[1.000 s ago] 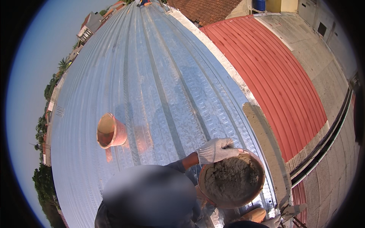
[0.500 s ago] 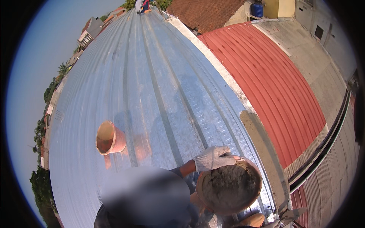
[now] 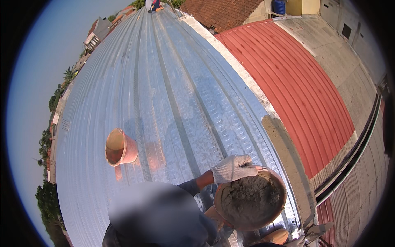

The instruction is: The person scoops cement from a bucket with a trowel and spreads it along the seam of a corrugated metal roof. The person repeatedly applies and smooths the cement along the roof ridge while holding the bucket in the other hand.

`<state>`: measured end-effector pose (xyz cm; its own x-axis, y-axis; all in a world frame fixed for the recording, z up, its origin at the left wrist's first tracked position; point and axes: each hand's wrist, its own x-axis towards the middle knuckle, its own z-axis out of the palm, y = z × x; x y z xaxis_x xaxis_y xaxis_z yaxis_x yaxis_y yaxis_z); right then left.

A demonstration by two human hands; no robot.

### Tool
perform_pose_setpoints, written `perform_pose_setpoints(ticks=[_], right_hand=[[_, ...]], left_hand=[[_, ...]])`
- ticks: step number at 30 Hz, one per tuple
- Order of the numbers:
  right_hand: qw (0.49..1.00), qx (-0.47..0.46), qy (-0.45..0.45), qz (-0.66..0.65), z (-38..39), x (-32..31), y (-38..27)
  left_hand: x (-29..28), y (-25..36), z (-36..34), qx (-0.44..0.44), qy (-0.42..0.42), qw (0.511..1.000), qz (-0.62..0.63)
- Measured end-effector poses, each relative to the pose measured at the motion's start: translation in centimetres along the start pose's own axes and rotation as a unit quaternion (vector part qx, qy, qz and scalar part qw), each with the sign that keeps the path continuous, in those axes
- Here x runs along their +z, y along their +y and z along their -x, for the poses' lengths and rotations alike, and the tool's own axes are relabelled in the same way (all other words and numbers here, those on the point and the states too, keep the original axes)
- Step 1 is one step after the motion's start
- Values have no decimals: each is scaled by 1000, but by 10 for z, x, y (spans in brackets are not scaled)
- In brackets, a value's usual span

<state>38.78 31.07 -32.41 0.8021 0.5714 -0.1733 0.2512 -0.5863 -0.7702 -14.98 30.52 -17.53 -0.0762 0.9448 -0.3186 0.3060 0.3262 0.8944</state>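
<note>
My pale-gloved right hand [image 3: 295, 242] shows at lower edge, beside grey metal trowel [image 3: 320, 231]; fingers mostly cut off, cannot tell grip. My left hand out of view, fingers cannot tell. Co-worker's white-gloved hand [image 3: 233, 169] clamps rim of round reddish bucket [image 3: 247, 226] filled with grey mortar [image 3: 252, 198], near silvery ribbed roof's [image 3: 185, 103] right edge.

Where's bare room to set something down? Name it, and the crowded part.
Bare: metal roofing between the pink bucket and the brownish edge strip. Crowded: lower right, with mortar bucket, co-worker's gloved hand and trowel.
</note>
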Motion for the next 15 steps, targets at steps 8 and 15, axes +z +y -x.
perform_pose_setpoints(ticks=[8,15], right_hand=[[1000,0,3,0,0,-5,2],[1000,0,11,0,-2,-11,5]], left_hand=[[-1,1,1,-6,-5,1000,-4],[-2,7,3,-21,-7,1000,12]])
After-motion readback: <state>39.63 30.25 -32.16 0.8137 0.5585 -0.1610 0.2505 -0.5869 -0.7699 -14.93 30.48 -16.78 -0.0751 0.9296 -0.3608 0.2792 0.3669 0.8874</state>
